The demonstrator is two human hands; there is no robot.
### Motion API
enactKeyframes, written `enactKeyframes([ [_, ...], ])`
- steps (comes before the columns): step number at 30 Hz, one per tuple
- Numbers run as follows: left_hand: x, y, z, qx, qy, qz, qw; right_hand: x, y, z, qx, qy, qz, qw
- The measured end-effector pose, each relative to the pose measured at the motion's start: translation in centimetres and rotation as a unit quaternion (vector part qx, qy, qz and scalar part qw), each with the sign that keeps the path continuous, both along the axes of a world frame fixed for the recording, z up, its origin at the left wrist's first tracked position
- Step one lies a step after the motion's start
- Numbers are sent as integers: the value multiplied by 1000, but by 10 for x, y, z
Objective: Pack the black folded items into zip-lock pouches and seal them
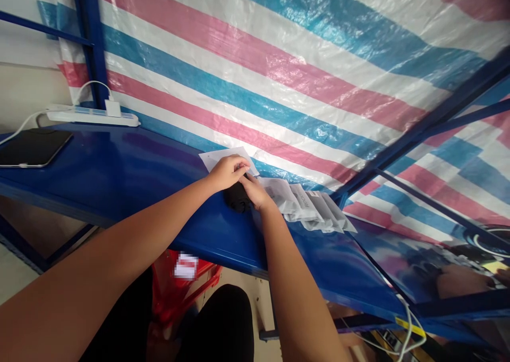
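A small black rolled bundle point(238, 198), seemingly of soft fabric, rests on the blue tabletop under both hands. My right hand point(255, 191) is closed around its right side and upper end. At the bundle's far end, the curled fingers of my left hand point(230, 171) pinch dark material close to my right fingertips. Exactly what lies between the left fingers is mostly hidden. Behind my left hand, a white sheet point(213, 157) lies flat on the table. Just right of my right hand stands a row of several greyish plastic packets point(305, 202) with printing on them.
A white power strip point(91, 116) with a plugged-in charger and a black tablet-like device point(34, 146) occupy the table's left end. Striped plastic sheeting point(255, 69) hangs behind the blue table point(159, 173). Below is a red plastic stool point(171, 287); white cables point(408, 325) hang at right.
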State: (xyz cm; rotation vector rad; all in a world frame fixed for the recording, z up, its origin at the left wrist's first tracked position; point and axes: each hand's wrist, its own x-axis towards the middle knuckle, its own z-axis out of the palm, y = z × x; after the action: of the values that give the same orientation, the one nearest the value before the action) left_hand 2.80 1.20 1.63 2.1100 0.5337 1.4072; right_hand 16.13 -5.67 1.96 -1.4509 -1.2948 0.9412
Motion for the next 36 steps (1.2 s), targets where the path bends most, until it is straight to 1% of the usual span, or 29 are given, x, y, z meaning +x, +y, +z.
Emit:
enactKeyframes([
  [2, 0, -1, 1, 0, 10, -22, 1000, -1, 1, -1, 31, 13, 0, 999],
  [4, 0, 0, -1, -11, 20, -35, 999, 1, 3, -4, 42, 49, -9, 998],
  [6, -1, 2, -5, -22, 37, -37, 998, 6, 7, -9, 28, 88, -35, 995],
  [8, -2, 4, -9, -29, 76, -29, 996, 11, 12, -14, 5, 123, -67, 990],
  [11, -7, 7, -15, -52, 161, 9, 986, 16, 16, -19, -21, 159, -111, 981],
  [14, -14, 8, -16, -75, 233, 57, 968, 16, 17, -20, -33, 165, -146, 975],
  [16, -18, 7, -14, -62, 288, 85, 952, 16, 16, -20, -35, 170, -170, 970],
  [19, -20, 5, -11, -33, 376, 124, 918, 18, 17, -22, -28, 185, -207, 960],
  [21, -19, 2, -9, -28, 407, 137, 903, 20, 20, -24, -9, 199, -226, 954],
  [24, -14, -6, -5, -10, 412, 123, 903, 22, 26, -28, 38, 227, -259, 938],
  [27, -7, -19, 1, 28, 405, 102, 908, 22, 29, -32, 82, 237, -301, 920],
  [30, 1, -34, 5, 65, 391, 109, 912, 21, 30, -34, 118, 235, -327, 908],
  [33, 8, -48, 7, 82, 386, 95, 914, 17, 32, -32, 146, 250, -309, 906],
  [36, 10, -54, 8, 77, 382, 80, 917, 15, 33, -31, 119, 273, -254, 920],
])
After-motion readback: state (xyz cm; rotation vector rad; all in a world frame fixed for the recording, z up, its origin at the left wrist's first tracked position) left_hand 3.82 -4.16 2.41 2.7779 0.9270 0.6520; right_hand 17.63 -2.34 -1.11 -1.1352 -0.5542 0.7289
